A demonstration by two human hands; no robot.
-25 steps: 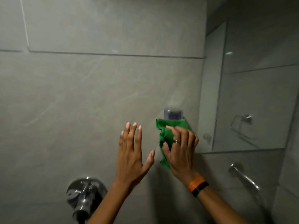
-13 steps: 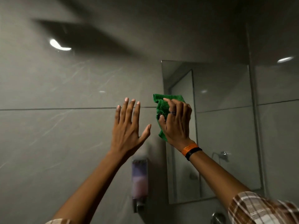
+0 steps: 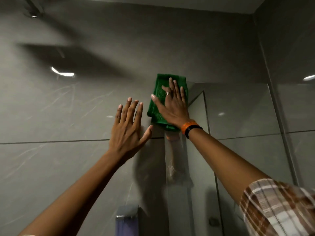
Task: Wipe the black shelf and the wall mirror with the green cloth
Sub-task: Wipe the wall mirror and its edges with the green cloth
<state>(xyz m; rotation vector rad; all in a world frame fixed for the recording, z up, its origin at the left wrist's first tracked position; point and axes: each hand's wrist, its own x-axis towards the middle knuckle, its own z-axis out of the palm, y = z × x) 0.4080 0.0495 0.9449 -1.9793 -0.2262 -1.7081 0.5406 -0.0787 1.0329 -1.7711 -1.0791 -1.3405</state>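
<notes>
The green cloth is spread flat over the top left corner of the wall mirror. My right hand presses it against the glass with straight fingers; an orange and a black band circle that wrist. My left hand lies flat on the grey tile wall just left of the cloth, fingers spread, holding nothing. The mirror reflects my right forearm below the cloth. The black shelf is not in view.
A soap dispenser hangs on the grey tile wall at the bottom centre, below my hands. A shower head shows at the top left. A second wall meets the mirror's right edge in a corner.
My right hand has carried the cloth upward from beside the dispenser to the mirror's top left corner and flattened it. My left hand rose along the wall. The view tilted upward.
</notes>
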